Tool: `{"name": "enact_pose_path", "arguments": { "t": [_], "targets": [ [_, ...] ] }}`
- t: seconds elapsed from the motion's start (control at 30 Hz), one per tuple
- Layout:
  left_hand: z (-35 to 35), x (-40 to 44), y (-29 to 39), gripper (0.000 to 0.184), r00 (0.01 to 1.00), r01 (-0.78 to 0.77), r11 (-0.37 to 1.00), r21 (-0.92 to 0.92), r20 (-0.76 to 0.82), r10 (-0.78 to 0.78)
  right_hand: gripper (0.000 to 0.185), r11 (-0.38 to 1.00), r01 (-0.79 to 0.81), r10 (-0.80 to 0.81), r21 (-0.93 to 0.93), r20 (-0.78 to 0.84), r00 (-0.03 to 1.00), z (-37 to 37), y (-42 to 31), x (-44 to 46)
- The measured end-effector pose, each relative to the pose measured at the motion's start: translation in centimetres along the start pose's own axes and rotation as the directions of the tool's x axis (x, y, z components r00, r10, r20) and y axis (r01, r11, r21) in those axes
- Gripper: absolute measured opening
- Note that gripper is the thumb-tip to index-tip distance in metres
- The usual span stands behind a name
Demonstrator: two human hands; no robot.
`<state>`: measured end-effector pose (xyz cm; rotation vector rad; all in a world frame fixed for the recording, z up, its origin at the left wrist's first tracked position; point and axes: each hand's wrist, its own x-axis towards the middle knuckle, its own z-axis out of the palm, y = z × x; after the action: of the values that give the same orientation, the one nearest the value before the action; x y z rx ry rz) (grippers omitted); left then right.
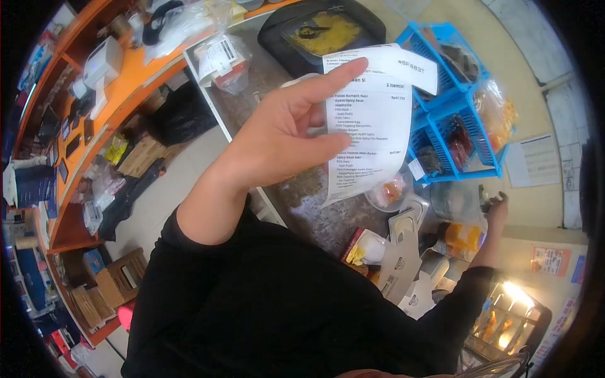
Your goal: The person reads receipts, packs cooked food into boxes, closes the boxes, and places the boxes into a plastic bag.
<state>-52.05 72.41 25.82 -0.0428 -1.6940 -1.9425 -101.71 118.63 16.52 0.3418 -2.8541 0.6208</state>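
A long printed receipt (372,120) hangs in front of the camera, its top curled over. My left hand (302,120) is at the receipt's left side, index finger and thumb spread apart over the paper; what its other fingers hold is partly hidden, but the receipt stays up against them. Far to the right, my right hand (496,206) has its fingers bent beside a clear container (457,200), near a small dark item. What is between those fingers is too small to make out. Below the receipt sits a clear bowl (386,192) with wrapped food.
Blue stacked baskets (454,116) hold packets behind the receipt. A black tray (321,31) with yellow food stands at the back. Folded cartons (400,268) and an open box (365,247) lie near my body. A lit food display (504,321) is at lower right; orange shelving (82,57) stands left.
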Motion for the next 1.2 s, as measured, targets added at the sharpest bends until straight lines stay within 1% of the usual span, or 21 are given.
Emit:
{"name": "enact_pose_path", "arguments": {
  "t": [0.03, 0.07, 0.17, 0.2, 0.23, 0.27, 0.3, 0.37, 0.47, 0.57, 0.63, 0.7, 0.73, 0.77, 0.83, 0.87, 0.97, 1.0, 1.1, 1.13, 1.2],
  "targets": [
    [0.0, -0.1, -0.1, 0.07, 1.0, 0.002, 1.0, -0.029, -0.002, -0.002, 0.028, 0.99, -0.067, 0.071, 0.127, -0.022, 0.997, -1.9, -3.8, -2.5],
    [0.0, -0.2, -0.2, 0.07, 1.0, 0.007, 0.998, -0.059, -0.002, -0.007, 0.027, 0.971, -0.081, 0.083, 0.225, -0.001, 0.997, -3.8, -8.0, -5.6],
    [-0.1, -0.4, -0.3, 0.069, 1.0, 0.031, 0.996, -0.083, -0.001, -0.031, 0.021, 0.922, 0.115, -0.195, 0.37, 0.187, 0.963, -7.1, -16.4, -14.3],
    [-0.3, -0.4, -0.3, 0.068, 0.999, 0.037, 0.996, -0.079, 0.002, -0.037, 0.018, 0.896, 0.112, -0.28, 0.431, 0.35, 0.894, -6.6, -18.2, -17.3],
    [-0.4, -0.5, -0.3, 0.069, 0.999, 0.04, 0.995, -0.088, -0.014, -0.042, 0.014, 0.867, 0.095, -0.363, 0.489, 0.492, 0.791, -6.4, -19.7, -20.2],
    [-0.6, -0.6, -0.4, 0.069, 0.998, 0.044, 0.994, -0.097, -0.029, -0.047, 0.009, 0.867, 0.367, -0.497, 0.337, 0.557, 0.665, -5.9, -20.6, -22.4],
    [-0.8, -0.7, -0.5, 0.07, 0.998, 0.046, 0.993, -0.106, -0.044, -0.051, 0.01, 0.885, 0.274, -0.465, 0.375, 0.702, 0.54, -4.6, -21.0, -24.5],
    [-1.6, -1.1, -0.5, 0.071, 0.997, 0.056, 0.99, -0.13, -0.054, -0.063, 0.014, 0.889, 0.313, -0.429, 0.335, 0.849, 0.309, -1.7, -20.9, -27.2],
    [-3.4, -1.7, -0.4, 0.072, 0.992, 0.068, 0.989, -0.135, -0.093, -0.081, 0.013, 0.74, 0.629, -0.55, 0.237, 0.752, 0.363, -0.2, -20.7, -29.7],
    [-5.7, -2.3, -0.3, 0.072, 0.986, 0.103, 0.989, -0.105, -0.12, -0.115, 0.012, 0.827, 0.484, -0.538, 0.286, 0.653, 0.533, -1.8, -27.6, -27.3],
    [-7.0, -2.4, -0.4, 0.073, 0.983, 0.098, 0.989, -0.106, -0.142, -0.113, 0.008, 0.734, 0.603, -0.679, 0.313, 0.375, 0.631, -1.2, -31.9, -24.6],
    [-8.6, -2.5, -0.5, 0.074, 0.98, 0.099, 0.99, -0.105, -0.163, -0.115, 0.006, 0.676, 0.696, -0.737, 0.245, 0.21, 0.642, 1.4, -35.1, -20.5],
    [-9.8, -2.7, -0.1, 0.075, 0.967, 0.178, 0.976, -0.125, -0.162, -0.197, 0.008, 0.677, 0.697, -0.732, 0.239, 0.114, 0.672, 3.5, -36.5, -18.3],
    [-10.9, -2.8, 0.0, 0.075, 0.966, 0.178, 0.976, -0.122, -0.167, -0.197, 0.011, 0.676, 0.699, -0.721, 0.232, 0.017, 0.692, 6.0, -37.8, -16.1],
    [-13.0, -2.8, -0.2, 0.074, 0.963, 0.176, 0.978, -0.117, -0.188, -0.195, 0.017, 0.761, 0.626, -0.624, 0.171, -0.071, 0.778, 10.6, -40.3, -11.4],
    [-14.3, -2.9, -0.3, 0.074, 0.969, 0.159, 0.983, -0.088, -0.179, -0.173, 0.021, 0.806, 0.583, -0.581, 0.102, -0.051, 0.812, 13.0, -40.9, -8.8],
    [-16.8, -3.3, -0.8, 0.076, 0.957, 0.2, 0.976, -0.087, -0.197, -0.214, 0.027, 0.908, 0.416, -0.416, -0.054, 0.008, 0.909, 17.5, -42.0, -4.2],
    [-17.7, -3.5, -0.7, 0.076, 0.941, 0.267, 0.959, -0.092, -0.189, -0.28, 0.028, 0.931, 0.351, -0.35, -0.098, 0.029, 0.936, 18.2, -42.4, -3.3],
    [-20.4, -3.7, -1.7, 0.076, 0.94, 0.278, 0.958, -0.067, -0.187, -0.286, 0.041, 0.945, 0.262, -0.24, -0.195, 0.13, 0.962, 19.8, -42.4, -1.5],
    [-21.9, -3.6, -1.7, 0.073, 0.933, 0.303, 0.948, -0.099, -0.174, -0.316, 0.039, 0.951, 0.267, -0.252, -0.155, 0.106, 0.962, 20.7, -42.1, -1.3],
    [-23.1, -3.4, -2.0, 0.073, 0.932, 0.312, 0.947, -0.075, -0.171, -0.32, 0.035, 0.954, 0.292, -0.29, -0.07, 0.039, 0.956, 21.1, -41.4, -0.8]
  ]
}}
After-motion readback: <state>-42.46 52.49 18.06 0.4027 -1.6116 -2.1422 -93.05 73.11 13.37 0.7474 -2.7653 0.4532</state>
